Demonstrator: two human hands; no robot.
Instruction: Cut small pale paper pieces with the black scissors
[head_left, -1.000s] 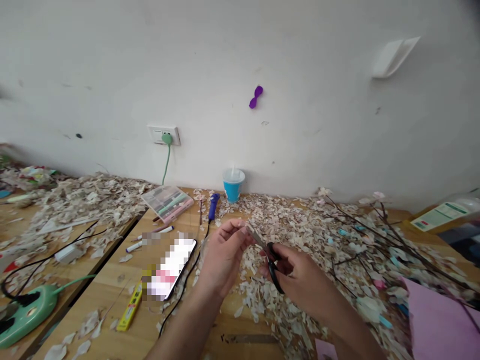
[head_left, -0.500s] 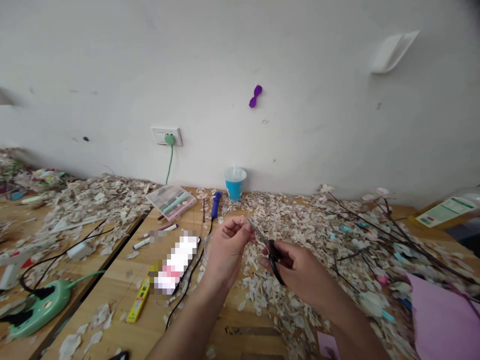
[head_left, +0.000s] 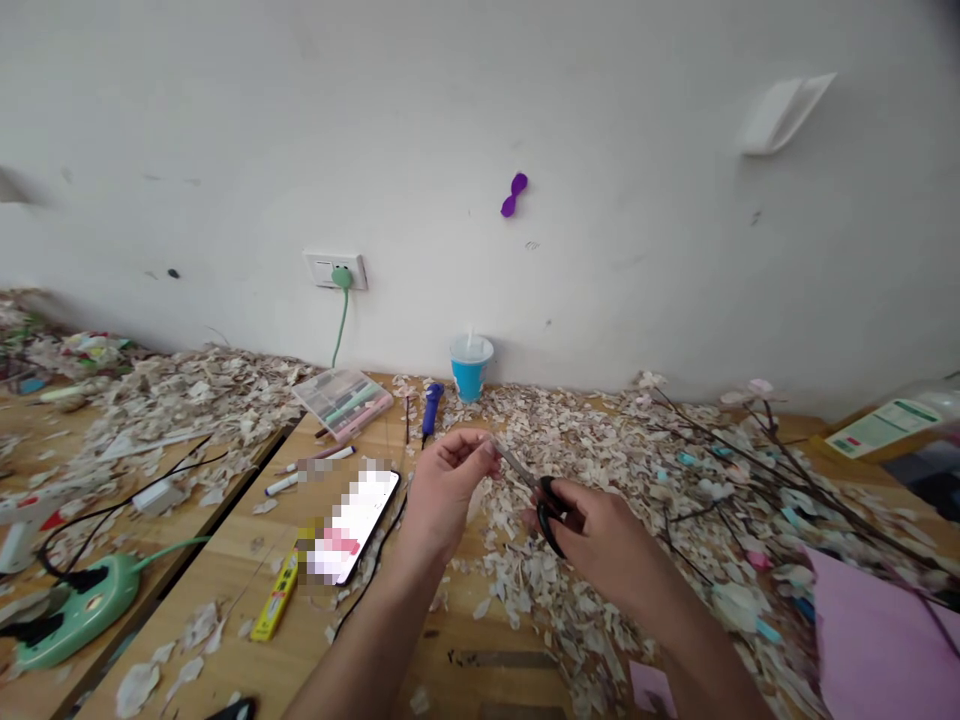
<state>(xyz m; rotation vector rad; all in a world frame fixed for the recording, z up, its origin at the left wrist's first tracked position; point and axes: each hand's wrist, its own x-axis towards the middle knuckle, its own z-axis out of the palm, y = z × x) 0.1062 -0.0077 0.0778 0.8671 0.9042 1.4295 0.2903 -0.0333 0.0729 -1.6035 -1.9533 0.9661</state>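
Black-handled scissors (head_left: 551, 515) sit in my right hand (head_left: 600, 530), whose fingers are through and around the handles. Their metal blades point up and left to the fingertips of my left hand (head_left: 452, 490). That hand is closed in a pinch on a small pale pink piece, mostly hidden by the fingers, too small to name surely. Both hands hover above a wide scatter of dried, pale petal-like scraps (head_left: 517, 590) on the wooden table (head_left: 457, 620).
Left of my hands lie a phone (head_left: 352, 530), a yellow box (head_left: 276, 600), markers (head_left: 311, 483) and a marker case (head_left: 345, 400). A blue cup (head_left: 470, 375) stands by the wall. Branches (head_left: 795, 480) and pink paper (head_left: 877, 640) are right; a green power strip (head_left: 90, 610) is far left.
The scissor blades look closer together and flatter against the left fingertips. Both hands have hardly moved; the camera view has shifted slightly.
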